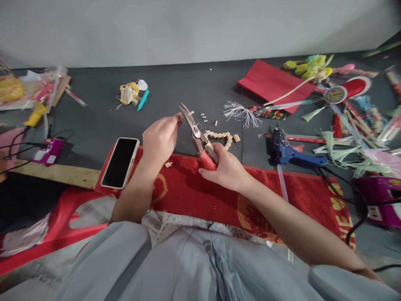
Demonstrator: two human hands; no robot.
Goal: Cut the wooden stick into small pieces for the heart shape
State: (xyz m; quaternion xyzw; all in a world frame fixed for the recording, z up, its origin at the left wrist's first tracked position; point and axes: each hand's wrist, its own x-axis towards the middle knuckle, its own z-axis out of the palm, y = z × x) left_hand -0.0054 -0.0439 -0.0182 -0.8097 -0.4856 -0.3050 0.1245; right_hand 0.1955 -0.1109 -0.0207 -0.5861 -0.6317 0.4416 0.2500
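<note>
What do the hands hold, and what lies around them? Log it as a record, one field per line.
Right hand: grips metal-bladed cutters
Left hand: fingertips at the cutters' blades; grip unclear
Near cutters: pale knobbly loop, small loose pieces
Near edge of table: red towel
Left side: light-cased phone, screen dark
Right side: blue glue gun

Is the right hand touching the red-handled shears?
Touching. The head view shows the right hand gripping the red-handled shears, its thumb lying along the red grip.
</note>
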